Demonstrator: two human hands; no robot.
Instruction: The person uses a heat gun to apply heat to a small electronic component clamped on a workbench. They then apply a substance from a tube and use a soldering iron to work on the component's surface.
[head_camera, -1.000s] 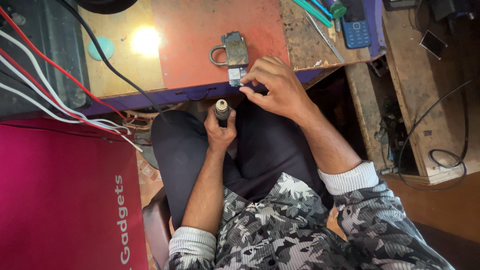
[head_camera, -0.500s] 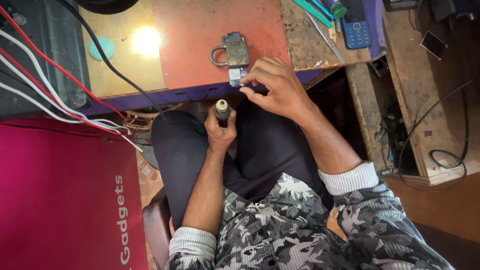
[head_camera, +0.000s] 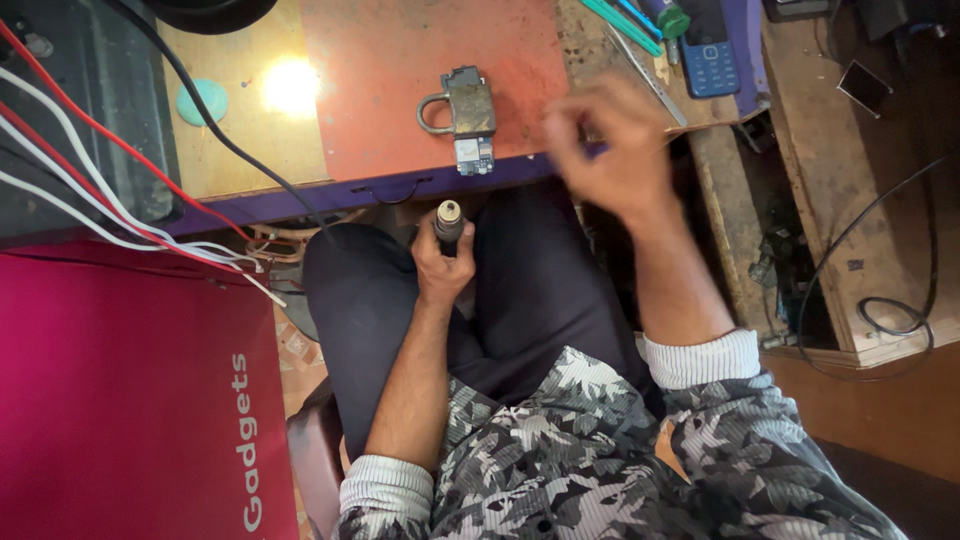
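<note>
Now, as the head view showed it:
Left hand (head_camera: 442, 268): its fingers were wrapped round one dark cylindrical tool (head_camera: 448, 226), held over the lap just below the counter (head_camera: 400, 190) edge.
Tool's axis: upright in the picture, long axis running from the fist toward the counter, pale round tip pointing at the counter edge.
Right hand (head_camera: 612, 150): blurred, raised over the counter's right part, fingers loosely curled; whether they pinched anything could not be told.
Circuit board (head_camera: 474, 155): one, small, lying at the counter edge beneath one metal clamp with a ring handle (head_camera: 460, 103), long axis pointing toward the lap.
Phone (head_camera: 708, 50): one blue keypad phone, at the far right of the counter.
Cables (head_camera: 90, 170): several white, one red, one black, crossing at the left.
Counts: two hands, one tool, one board.
</note>
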